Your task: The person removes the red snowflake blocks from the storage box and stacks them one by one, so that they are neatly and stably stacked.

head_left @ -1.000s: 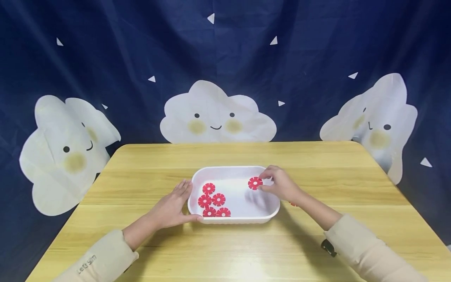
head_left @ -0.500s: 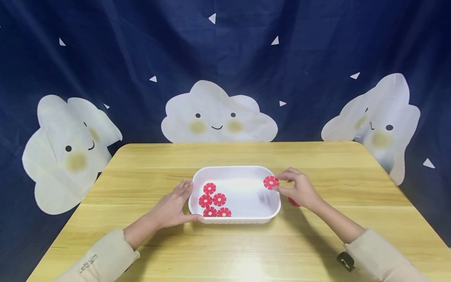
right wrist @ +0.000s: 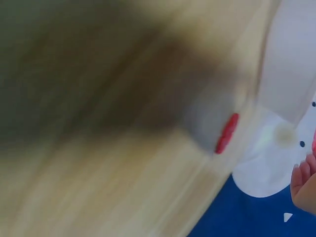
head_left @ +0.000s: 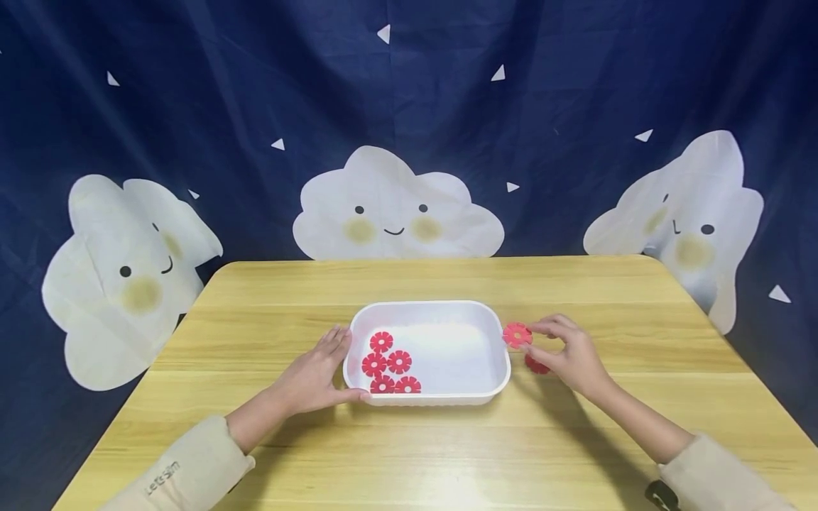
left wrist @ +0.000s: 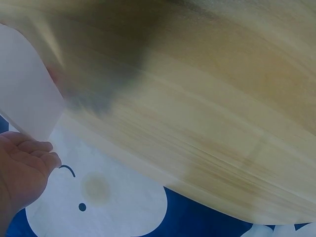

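Note:
A white plastic tub stands mid-table, with several red notched flower-shaped discs lying flat in its left part. My left hand rests against the tub's left end, thumb at the front rim and fingers along the side, straight. Just outside the right rim, my right hand pinches one red notched disc between thumb and fingers, raised above the table. Another red disc lies on the table below that hand and is partly covered by it. In the right wrist view this table disc shows edge-on.
The pale wooden table has rounded far corners. Behind it hangs a dark blue curtain printed with white smiling clouds and small triangles.
My right hand has moved right with the pinched disc, from over the tub to just past its right rim. The disc on the table shows more now. My left hand stays put.

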`<state>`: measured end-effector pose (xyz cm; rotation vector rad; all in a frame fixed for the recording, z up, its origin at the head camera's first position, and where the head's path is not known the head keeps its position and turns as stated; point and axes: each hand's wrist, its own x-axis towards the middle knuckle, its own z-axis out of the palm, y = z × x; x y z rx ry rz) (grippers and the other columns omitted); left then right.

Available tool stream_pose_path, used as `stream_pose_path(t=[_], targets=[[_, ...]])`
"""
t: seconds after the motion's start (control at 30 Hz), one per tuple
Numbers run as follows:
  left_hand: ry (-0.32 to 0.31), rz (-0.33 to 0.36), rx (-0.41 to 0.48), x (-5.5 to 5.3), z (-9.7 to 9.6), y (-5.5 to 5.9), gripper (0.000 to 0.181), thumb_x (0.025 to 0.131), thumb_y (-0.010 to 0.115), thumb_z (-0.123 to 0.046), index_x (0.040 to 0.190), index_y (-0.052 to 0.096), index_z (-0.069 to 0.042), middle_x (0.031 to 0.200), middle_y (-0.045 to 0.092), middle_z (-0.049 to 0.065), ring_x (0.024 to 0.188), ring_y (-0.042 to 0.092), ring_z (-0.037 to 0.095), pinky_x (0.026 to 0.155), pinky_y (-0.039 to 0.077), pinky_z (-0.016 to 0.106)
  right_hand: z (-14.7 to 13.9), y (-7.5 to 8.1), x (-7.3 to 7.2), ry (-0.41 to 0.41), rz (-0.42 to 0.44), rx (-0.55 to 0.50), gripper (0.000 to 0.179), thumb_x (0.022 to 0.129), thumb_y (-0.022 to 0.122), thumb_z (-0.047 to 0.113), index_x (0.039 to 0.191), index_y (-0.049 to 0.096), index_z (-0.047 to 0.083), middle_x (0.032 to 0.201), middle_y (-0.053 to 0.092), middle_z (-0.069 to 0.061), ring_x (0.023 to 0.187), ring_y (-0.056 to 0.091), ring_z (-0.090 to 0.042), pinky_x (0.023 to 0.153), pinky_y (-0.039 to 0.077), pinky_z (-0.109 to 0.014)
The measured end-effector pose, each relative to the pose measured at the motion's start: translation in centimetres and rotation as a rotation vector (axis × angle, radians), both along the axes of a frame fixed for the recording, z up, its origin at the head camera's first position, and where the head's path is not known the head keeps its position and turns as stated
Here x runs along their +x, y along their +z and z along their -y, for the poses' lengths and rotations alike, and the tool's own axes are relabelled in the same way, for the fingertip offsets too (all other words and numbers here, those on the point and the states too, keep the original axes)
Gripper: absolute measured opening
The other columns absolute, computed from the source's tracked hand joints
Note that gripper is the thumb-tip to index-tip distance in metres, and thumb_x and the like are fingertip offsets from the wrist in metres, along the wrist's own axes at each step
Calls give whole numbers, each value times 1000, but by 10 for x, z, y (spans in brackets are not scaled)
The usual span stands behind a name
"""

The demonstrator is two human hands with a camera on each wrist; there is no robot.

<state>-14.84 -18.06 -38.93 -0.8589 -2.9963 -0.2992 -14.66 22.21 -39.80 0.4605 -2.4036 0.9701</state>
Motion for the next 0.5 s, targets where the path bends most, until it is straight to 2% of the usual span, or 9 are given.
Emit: stream_pose_path(t=[0.2,0.43,0.5], targets=[[3,0,0,-2,1,-2,104,73,60,-68,137,36,10,143,36,27,136,31,41,103,39,50,-9,-11,5,-15,18,-28,27,63,80,-2,88,71,-2,85,67,-9,81,53,4,68,47,-10],[-1,3,10,-1,0,-2,104,73,61,-67,137,36,10,144,36,27,136,30,40,104,38,49,-15,-25,12,-56,76,-72,24,65,78,-4,88,70,-4,86,67,-13,76,56,-3,64,52,-13],[0,6,13,-1,0,-1,103,73,61,-67,137,36,10,144,35,26,136,29,40,104,38,49,-16,-29,13,-61,105,-90,24,66,76,-5,88,69,-6,87,66,-16,74,55,-2,63,53,-12]])
